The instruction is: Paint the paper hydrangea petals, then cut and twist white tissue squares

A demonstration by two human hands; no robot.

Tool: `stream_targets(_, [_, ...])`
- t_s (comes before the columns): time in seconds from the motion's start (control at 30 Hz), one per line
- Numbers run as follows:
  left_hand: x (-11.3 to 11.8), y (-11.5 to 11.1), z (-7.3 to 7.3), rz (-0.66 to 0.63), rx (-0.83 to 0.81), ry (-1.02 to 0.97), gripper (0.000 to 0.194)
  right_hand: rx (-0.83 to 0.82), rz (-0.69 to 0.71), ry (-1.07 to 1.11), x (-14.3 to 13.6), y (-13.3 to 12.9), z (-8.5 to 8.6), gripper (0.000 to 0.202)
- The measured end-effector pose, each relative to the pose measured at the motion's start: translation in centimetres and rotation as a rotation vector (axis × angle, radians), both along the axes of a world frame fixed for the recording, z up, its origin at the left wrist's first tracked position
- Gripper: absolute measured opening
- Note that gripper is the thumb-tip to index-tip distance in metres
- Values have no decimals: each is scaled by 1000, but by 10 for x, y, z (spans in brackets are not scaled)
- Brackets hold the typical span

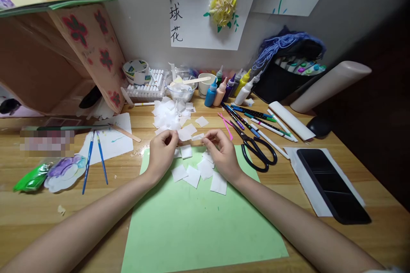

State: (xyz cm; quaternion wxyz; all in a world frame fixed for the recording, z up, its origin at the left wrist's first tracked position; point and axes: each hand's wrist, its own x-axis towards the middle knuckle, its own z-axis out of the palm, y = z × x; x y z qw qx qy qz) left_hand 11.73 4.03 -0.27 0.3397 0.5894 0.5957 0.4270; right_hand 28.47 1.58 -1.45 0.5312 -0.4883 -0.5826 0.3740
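Over the far edge of a green paper sheet [205,234], both hands are held close together. My right hand [226,158] pinches a small white paper piece [197,137], seen nearly edge-on, between thumb and fingers. My left hand [162,153] is closed with thumb and fingertips together; whether anything is between them is too small to tell. A white paper square [187,132] shows just beyond its fingertips. Several white paper squares [192,176] are scattered on the green sheet between the hands. Behind them lies a loose heap of white paper pieces [166,113].
Black-handled scissors [256,149] and several pens [262,123] lie right of the hands. A phone [333,183] rests farther right. Paint bottles [211,93] stand at the back. Paintbrushes [101,158] and a flower-shaped palette [64,177] are at left, near a cardboard box [92,51].
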Motion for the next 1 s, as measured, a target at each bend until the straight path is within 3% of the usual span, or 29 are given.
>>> stream_targets(0.2, [-4,5,-4,104,2,-1,36,-66,-39,116,1,6,-9,10])
stream_targets(0.33, [-5,7,-11,71,-4,-7,31,-86,5,122,2,9,-10,27])
stream_targets(0.47, [-3,5,-11,42,140,20,34,-7,61,-153,2,5,-2,37])
stream_targets(0.63, [-1,-1,-4,67,248,79,21,152,108,-541,-1,0,4,14])
stream_targets(0.8, [-1,-1,-4,85,283,82,16,280,109,-667,-6,2,0,7])
stream_targets(1.0, [0,-2,-5,62,213,11,14,335,77,-719,-9,3,0,10])
